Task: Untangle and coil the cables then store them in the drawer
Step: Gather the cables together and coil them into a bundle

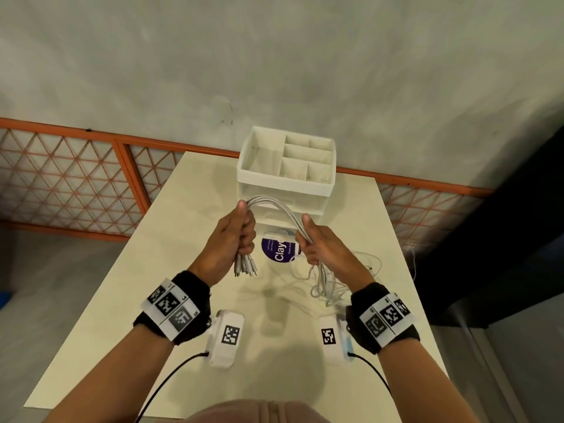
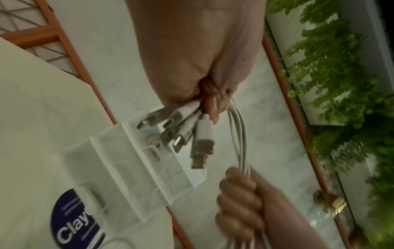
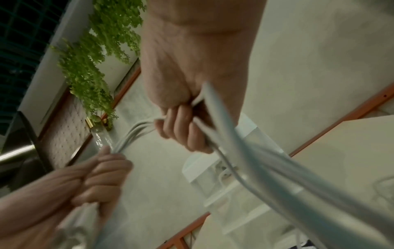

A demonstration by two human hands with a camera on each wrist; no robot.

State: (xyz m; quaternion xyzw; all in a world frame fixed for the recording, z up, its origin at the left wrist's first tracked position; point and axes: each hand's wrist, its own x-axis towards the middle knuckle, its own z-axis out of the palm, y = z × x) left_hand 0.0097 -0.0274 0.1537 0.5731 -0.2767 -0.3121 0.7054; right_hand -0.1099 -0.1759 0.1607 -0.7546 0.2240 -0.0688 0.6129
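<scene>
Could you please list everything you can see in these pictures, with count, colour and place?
cables: one bundle, exact count unclear, white, arched between both hands; loose ends trail on the table
plugs: several, silver-tipped, hanging below the left hand
organiser: one, white, divided top tray, far end of table
drawer: one, clear, pulled open under the organiser
sticker: one, purple, round, on the table by the drawer
table: one, cream
railing: orange, behind the table
plants: green, beyond the railing
left hand: grip round the cables
right hand: grip round the cables
</scene>
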